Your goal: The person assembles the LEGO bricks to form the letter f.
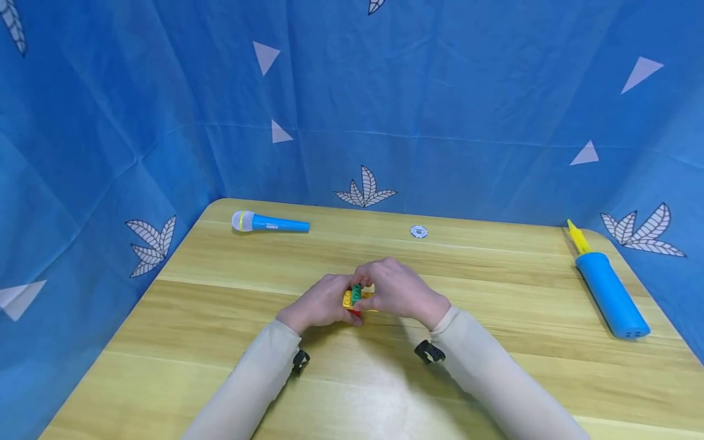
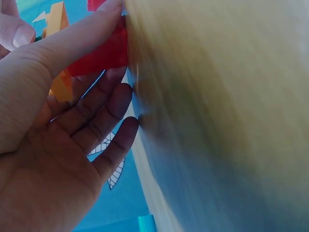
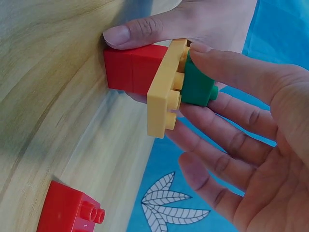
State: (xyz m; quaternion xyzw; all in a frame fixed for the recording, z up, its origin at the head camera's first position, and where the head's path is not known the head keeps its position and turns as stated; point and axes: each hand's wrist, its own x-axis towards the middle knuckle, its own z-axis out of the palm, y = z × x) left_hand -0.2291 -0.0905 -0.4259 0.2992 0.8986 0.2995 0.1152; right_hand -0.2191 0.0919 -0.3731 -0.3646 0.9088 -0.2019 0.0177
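Observation:
Both hands meet around a small stack of toy building bricks near the middle of the table. At its bottom is a red brick (image 3: 135, 67) with a seam line, gripped between the thumb and fingers of my left hand (image 1: 324, 299). A long yellow brick (image 3: 161, 96) lies across the red one, some of its studs bare. My right hand (image 1: 396, 290) pinches a green brick (image 3: 197, 84) against the yellow brick's studded side. Another red brick (image 3: 63, 210) sits apart on the table; the right hand hides it in the head view.
A blue toy microphone (image 1: 280, 224) lies at the back left of the wooden table (image 1: 181, 318). Toward the back middle is a round chip (image 1: 419, 231). On the right lies a blue hand pump (image 1: 612, 296) with a yellow nozzle. Blue patterned cloth (image 1: 352, 91) hangs around the table.

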